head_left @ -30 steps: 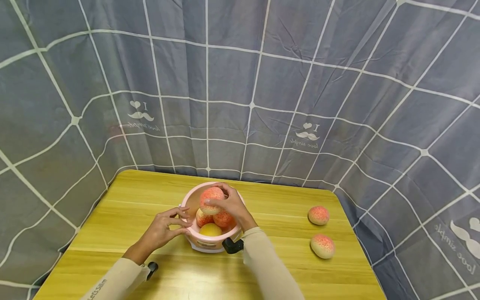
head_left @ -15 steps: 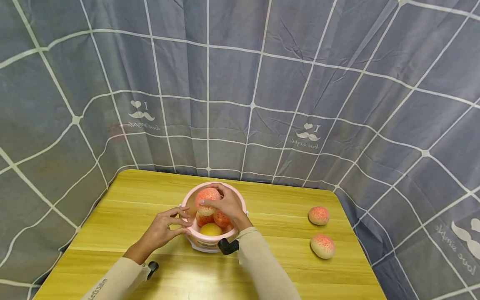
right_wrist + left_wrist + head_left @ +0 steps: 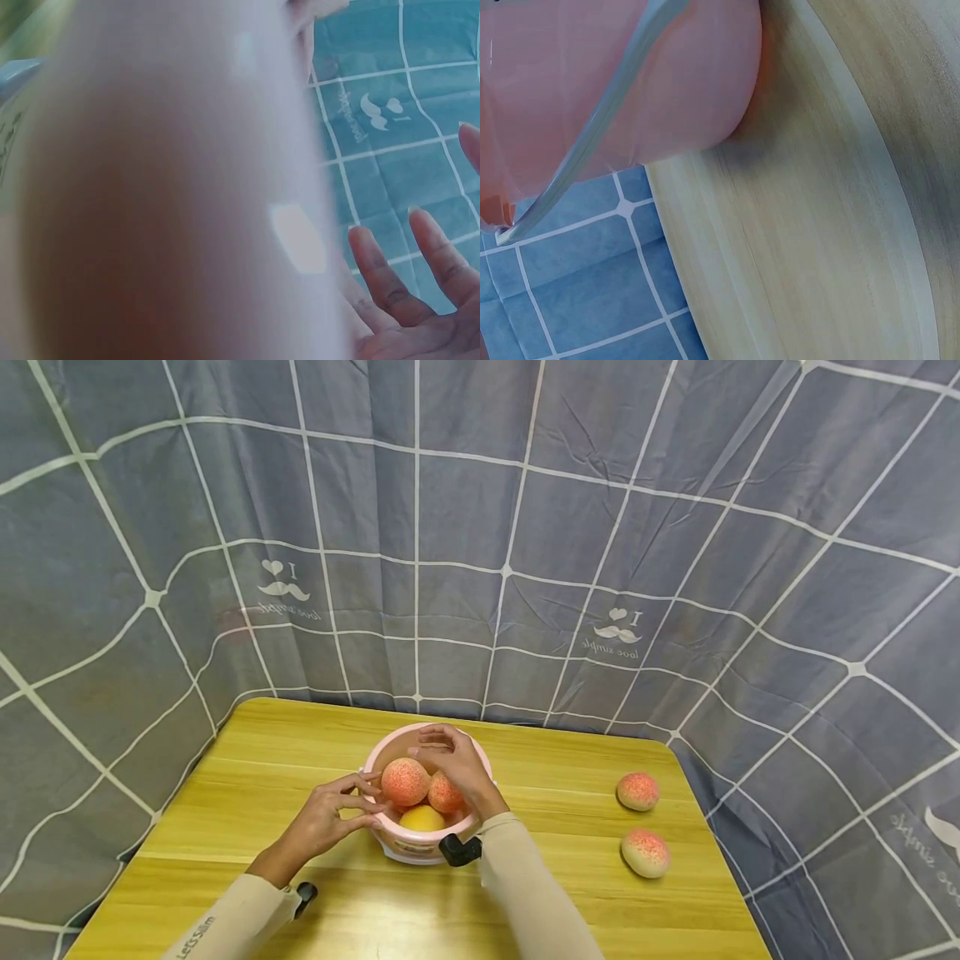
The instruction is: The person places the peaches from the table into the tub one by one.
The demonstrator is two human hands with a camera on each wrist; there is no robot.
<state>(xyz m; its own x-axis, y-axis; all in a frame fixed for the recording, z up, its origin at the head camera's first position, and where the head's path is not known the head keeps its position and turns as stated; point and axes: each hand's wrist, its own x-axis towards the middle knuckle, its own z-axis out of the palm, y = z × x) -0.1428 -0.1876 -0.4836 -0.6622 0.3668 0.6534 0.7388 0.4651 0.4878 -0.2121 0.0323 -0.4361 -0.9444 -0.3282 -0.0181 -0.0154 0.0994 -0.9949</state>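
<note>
A pink bucket [image 3: 384,760] holds several round fruits. A red-speckled peach [image 3: 406,782] lies on top at the left, another peach [image 3: 446,795] sits to its right, and a yellow fruit [image 3: 422,818] is at the front. My left hand [image 3: 326,817] grips the bucket's left rim, fingers over the edge. Above the right part of the bucket is my right hand [image 3: 459,768], holding nothing. Its fingers [image 3: 382,274] look spread and relaxed in the right wrist view, where the blurred pink bucket wall covers much of the picture. The left wrist view shows no left fingers.
Two more peaches [image 3: 637,791] lie on the right of the yellow wooden table [image 3: 555,877]. A pale handle [image 3: 592,135] hangs along the bucket's side. Behind the table hangs a grey checked curtain [image 3: 465,527]. Dark wrist mounts [image 3: 459,850] sit at both cuffs.
The peach in my right hand came left and down into the bucket, and my fingers let go of it. The right hand now hovers just right of it. My left hand stayed put.
</note>
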